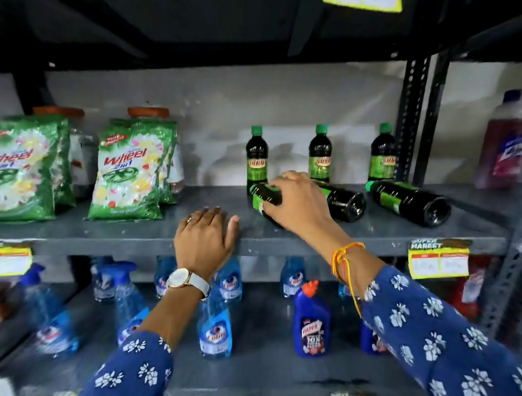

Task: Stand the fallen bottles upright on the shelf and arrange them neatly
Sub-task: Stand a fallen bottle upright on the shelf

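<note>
Three dark bottles with green caps and green labels stand upright at the back of the grey shelf (136,229): a left one (256,156), a middle one (320,152) and a right one (383,153). Three more lie on their sides in front. My right hand (295,199) is closed around the leftmost fallen bottle (264,196), whose cap points back-left. The second fallen bottle (344,202) lies just right of my hand, and the third (408,201) lies farther right. My left hand (205,235) rests flat on the shelf's front edge, fingers apart, holding nothing.
Green detergent packets (129,175) and jars stand at the shelf's left. A purple bottle (506,147) stands beyond the upright post (411,118) on the right. Blue spray bottles (214,327) and a toilet cleaner bottle (311,320) fill the lower shelf. Yellow price tags (438,261) hang on the shelf's front edge.
</note>
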{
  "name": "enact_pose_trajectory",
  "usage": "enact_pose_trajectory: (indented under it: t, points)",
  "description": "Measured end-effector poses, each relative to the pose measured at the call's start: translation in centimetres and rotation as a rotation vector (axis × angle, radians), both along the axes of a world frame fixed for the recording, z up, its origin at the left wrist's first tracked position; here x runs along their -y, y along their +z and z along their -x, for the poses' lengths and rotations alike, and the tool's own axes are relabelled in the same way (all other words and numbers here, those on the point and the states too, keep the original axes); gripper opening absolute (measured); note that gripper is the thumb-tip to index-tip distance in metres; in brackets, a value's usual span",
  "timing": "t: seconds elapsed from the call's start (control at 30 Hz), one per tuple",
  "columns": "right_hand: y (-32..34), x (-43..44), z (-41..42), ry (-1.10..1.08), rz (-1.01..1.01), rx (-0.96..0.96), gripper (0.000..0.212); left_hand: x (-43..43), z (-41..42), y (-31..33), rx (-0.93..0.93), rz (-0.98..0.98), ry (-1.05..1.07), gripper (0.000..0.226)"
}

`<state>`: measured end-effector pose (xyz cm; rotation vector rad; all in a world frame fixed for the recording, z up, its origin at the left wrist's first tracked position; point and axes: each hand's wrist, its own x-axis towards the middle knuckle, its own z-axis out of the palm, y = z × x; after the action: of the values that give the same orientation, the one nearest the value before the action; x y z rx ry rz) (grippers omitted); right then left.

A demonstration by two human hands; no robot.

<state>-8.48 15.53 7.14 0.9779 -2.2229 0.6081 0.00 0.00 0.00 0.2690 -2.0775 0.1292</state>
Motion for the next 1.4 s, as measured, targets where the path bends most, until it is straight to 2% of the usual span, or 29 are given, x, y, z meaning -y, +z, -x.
enact_pose_trajectory:
  t: [0.1, 0.17, 0.27, 0.4, 0.47, 0.53, 0.6, 0.67, 0.77, 0.97, 1.1, 1.13, 1.2, 1.23, 1.3, 1.4]
  points:
    - [1.0, 2.3, 1.1, -0.215, -0.171, 0.181, 0.072, 0.8, -0.5, -1.5, -0.005, 0.046, 0.015, 0.042]
    - [1.8, 3.9, 1.6, -0.288, -0.238, 0.265, 0.077, 0.9, -0.5, -1.9, 0.005, 0.059, 0.026, 0.040]
    - [1.7, 6.1, 2.6, -0.352, -0.353, 0.333, 0.075, 1.5, 0.0, -2.3, -0.030, 0.040, -0.003, 0.040]
    - [1.4, 7.1, 3.7, -0.382, -0.284, 0.397, 0.062, 1.6, 0.3, -2.6, -0.065, 0.021, -0.022, 0.040]
    - [1.2, 6.6, 4.3, -0.352, -0.194, 0.406, 0.061, 1.7, 0.4, -2.6, -0.077, 0.028, -0.024, 0.039]
    - [0.6, 5.9, 5.2, -0.259, 0.008, 0.396, 0.063, 1.8, 0.5, -2.7, -0.076, 0.027, -0.027, 0.039]
    - [-0.1, 5.4, 5.7, 0.000, 0.356, 0.439, 0.059, 1.8, 0.7, -2.9, -0.068, 0.026, -0.018, 0.040]
    - [-0.6, 5.2, 6.1, 0.286, 0.655, 0.532, 0.044, 1.9, 0.7, -2.9, -0.063, 0.021, -0.008, 0.040]
    - [-0.9, 5.2, 6.7, 0.501, 0.786, 0.606, 0.035, 2.0, 1.0, -3.1, -0.070, 0.023, -0.003, 0.042]
    - [-1.8, 5.1, 7.1, 0.552, 0.774, 0.719, 0.040, 2.1, 1.2, -3.2, -0.096, 0.020, -0.010, 0.041]
    - [-2.0, 4.5, 7.0, 0.579, 0.659, 0.786, 0.042, 2.1, 1.2, -3.3, -0.105, 0.025, -0.013, 0.041]
    - [-2.3, 4.5, 7.0, 0.564, 0.630, 0.809, 0.054, 2.0, 1.2, -3.3, -0.107, 0.027, -0.010, 0.042]
    - [-2.6, 4.4, 6.9, 0.437, 0.547, 0.781, 0.089, 2.0, 1.3, -3.3, -0.118, 0.031, 0.000, 0.041]
    - [-2.8, 4.4, 6.9, 0.363, 0.502, 0.724, 0.096, 1.9, 1.3, -3.3, -0.122, 0.031, 0.002, 0.041]
    - [-2.9, 4.5, 6.9, 0.298, 0.462, 0.643, 0.088, 2.0, 1.3, -3.4, -0.128, 0.033, 0.001, 0.041]
    - [-2.9, 4.3, 7.4, 0.429, 0.513, 0.778, 0.057, 1.9, 1.3, -3.4, -0.124, 0.029, 0.008, 0.042]
